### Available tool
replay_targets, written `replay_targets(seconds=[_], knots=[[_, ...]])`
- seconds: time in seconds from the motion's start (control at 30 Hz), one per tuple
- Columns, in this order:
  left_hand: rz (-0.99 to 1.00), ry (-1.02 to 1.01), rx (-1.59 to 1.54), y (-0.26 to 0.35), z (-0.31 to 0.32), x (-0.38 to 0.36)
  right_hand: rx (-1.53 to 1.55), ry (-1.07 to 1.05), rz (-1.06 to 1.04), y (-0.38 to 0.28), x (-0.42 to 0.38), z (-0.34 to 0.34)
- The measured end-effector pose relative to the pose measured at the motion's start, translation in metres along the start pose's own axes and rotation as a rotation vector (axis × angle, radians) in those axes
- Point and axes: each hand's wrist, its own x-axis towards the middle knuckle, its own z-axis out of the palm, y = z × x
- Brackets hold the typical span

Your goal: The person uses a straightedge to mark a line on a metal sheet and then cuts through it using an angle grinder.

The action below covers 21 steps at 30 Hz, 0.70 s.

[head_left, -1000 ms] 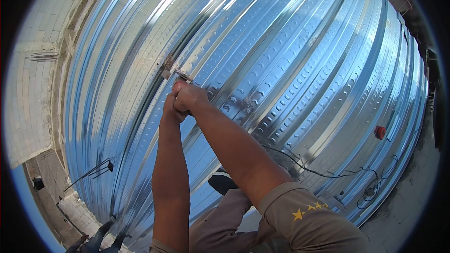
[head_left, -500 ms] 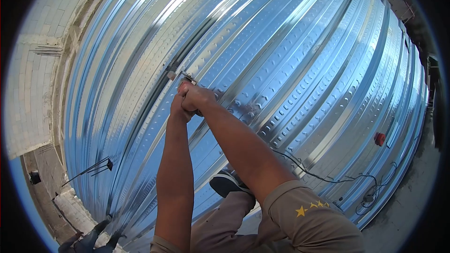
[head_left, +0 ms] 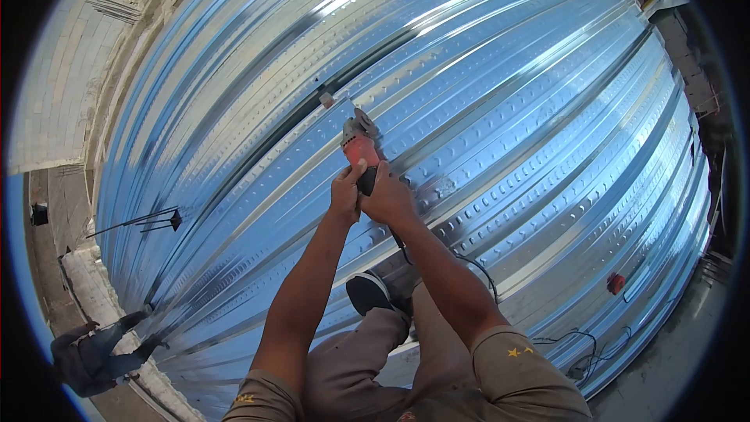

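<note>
Both of my hands hold a red and black angle grinder (head_left: 360, 151) over the ribbed metal sheets (head_left: 469, 133). My left hand (head_left: 345, 192) is closed on its left side, thumb near the rear of the red body. Wrapped round the black rear end from the right is my right hand (head_left: 387, 195). The grinder's grey head and disc point away from me, above the sheet surface. Just beyond the head, to the left, a small pale block (head_left: 326, 99) lies beside a dark groove between sheets.
A black cable (head_left: 480, 267) trails to the right. A red object (head_left: 616, 284) sits on the sheets at right. Metal rods (head_left: 148, 221) lie at left, and another person (head_left: 94, 355) is at the lower left beside a wall (head_left: 55, 101). My shoe (head_left: 368, 293) rests on the sheets.
My hands and the grinder have shifted right in view, and more of the grinder's body now shows. The view has turned, and more of the other person is visible.
</note>
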Motion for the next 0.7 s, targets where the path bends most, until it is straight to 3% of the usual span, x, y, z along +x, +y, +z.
replay_targets(seconds=[0.03,0.07,0.13,0.17,0.23,0.27,0.43,0.5,0.53,0.57,0.63,0.67,0.7], knots=[[0.000,-0.044,-0.049,-0.002,0.000,-0.013,-0.077,0.126,-0.033,0.006,-0.013,0.004],[-0.049,-0.145,-0.101,-0.002,-0.002,-0.027,-0.091,0.119,-0.044,0.017,-0.026,0.004],[-0.027,-0.178,-0.114,0.000,0.003,-0.058,0.933,0.007,0.009,0.042,-0.044,0.001],[-0.017,-0.215,-0.106,0.002,0.006,-0.072,0.921,-0.002,-0.008,0.054,-0.048,0.001],[0.009,-0.244,-0.036,0.009,0.011,-0.102,1.684,-0.549,0.024,0.060,-0.065,-0.006],[0.003,-0.278,0.063,0.011,0.013,-0.117,1.755,-0.671,-0.003,0.062,-0.074,-0.006],[0.073,-0.275,0.360,0.037,0.037,-0.192,1.615,-0.790,-0.076,0.027,-0.123,-0.048],[0.205,-0.342,0.654,0.034,0.037,-0.202,1.582,-0.719,-0.079,0.031,-0.138,-0.059],[0.326,-0.324,0.965,0.036,0.033,-0.201,1.525,-0.646,-0.063,0.022,-0.156,-0.070],[0.329,-0.320,0.955,0.034,0.027,-0.207,1.514,-0.650,-0.061,0.018,-0.171,-0.073],[0.145,-0.450,0.824,0.055,0.057,-0.253,1.436,-0.465,-0.071,0.009,-0.201,-0.088],[-0.035,-0.216,0.552,0.045,0.077,-0.282,1.458,-0.375,-0.045,0.002,-0.215,-0.092],[-0.038,-0.203,0.545,0.034,0.092,-0.312,1.454,-0.389,-0.037,-0.004,-0.230,-0.099]])
